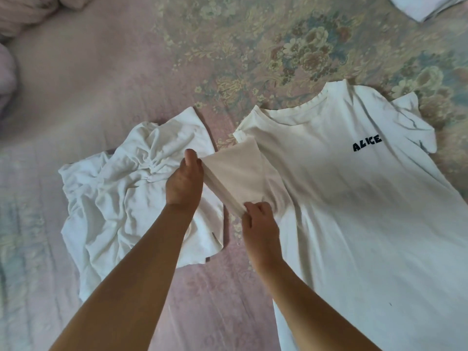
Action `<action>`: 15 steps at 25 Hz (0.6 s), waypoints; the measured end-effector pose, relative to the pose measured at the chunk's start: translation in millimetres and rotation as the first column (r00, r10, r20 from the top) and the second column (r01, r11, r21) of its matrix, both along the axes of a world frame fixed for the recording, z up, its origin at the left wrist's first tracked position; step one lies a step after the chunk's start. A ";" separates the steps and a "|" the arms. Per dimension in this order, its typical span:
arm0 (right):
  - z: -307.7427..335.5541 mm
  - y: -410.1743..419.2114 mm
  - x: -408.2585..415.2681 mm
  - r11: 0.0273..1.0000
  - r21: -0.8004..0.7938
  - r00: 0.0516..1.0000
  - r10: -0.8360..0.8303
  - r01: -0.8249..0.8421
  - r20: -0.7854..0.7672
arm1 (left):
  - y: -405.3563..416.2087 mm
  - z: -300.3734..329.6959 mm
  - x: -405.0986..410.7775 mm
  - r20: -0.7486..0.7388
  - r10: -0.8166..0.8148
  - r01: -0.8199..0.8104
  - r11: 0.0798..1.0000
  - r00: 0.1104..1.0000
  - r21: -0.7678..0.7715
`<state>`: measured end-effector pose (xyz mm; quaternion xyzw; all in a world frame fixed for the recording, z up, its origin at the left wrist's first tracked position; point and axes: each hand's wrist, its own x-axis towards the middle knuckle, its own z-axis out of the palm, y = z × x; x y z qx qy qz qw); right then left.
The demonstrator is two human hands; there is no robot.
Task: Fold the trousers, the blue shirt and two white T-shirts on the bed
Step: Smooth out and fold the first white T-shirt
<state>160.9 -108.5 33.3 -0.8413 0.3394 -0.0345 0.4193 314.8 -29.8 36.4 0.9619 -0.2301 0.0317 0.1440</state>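
A white T-shirt [354, 198] with black "ALICE" lettering lies spread flat, front up, on the right of the bed. Its left sleeve [235, 173] is lifted off the bed. My left hand [184, 183] pinches the sleeve's upper edge and my right hand [260, 224] pinches its lower edge near the armpit. A second white T-shirt [121, 198] lies crumpled on the left, partly under my left forearm. The trousers and the blue shirt are not in view.
The bed [101, 84] is covered in a pink quilt with a floral panel at the back right. A folded white garment's corner [423, 6] shows at the top right. Bunched pink bedding [25, 13] sits at the top left.
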 end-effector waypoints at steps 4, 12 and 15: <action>-4.8 46.7 21.3 0.985 0.017 0.985 0.170 -0.170 -0.040 | 31.5 6.3 3.7 -0.296 0.284 -0.336 0.931 0.912 -0.141; -25.4 79.4 25.3 0.916 -0.230 0.932 0.276 -0.330 -0.236 | 86.0 -7.2 0.1 -0.299 0.100 -0.169 0.962 0.949 -0.214; -34.8 78.9 21.3 0.896 -0.211 0.907 0.335 -0.391 -0.255 | 75.2 -11.0 2.6 -0.389 0.169 -0.214 0.974 0.906 -0.076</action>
